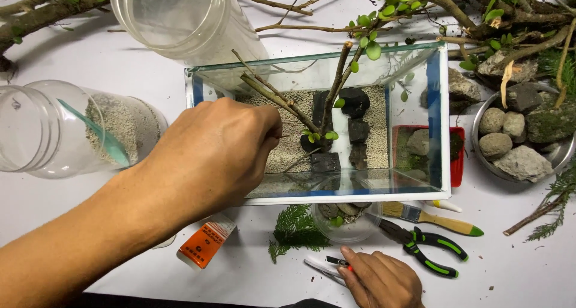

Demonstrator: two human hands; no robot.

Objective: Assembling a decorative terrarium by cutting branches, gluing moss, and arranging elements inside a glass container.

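Branches [282, 101] stand propped among dark rocks [354, 101] inside the glass tank [441, 122], which sits on the white bench [90, 62] and serves as landmark. A gravel bed already covers the tank floor, and the rocks and leafy twig are in, so the planting looks well along; the moss, stones and fern outside the tank remain unused. The left hand [210, 155] reaches over the tank's left wall, fingers pinched together on a thin stem. The right hand [378, 281], in front of the tank, rests on the bench with fingers curled on small scissors [327, 266]. Left of the tank lies a jar of gravel [126, 125]; a bowl of stones [519, 143] sits to its right.
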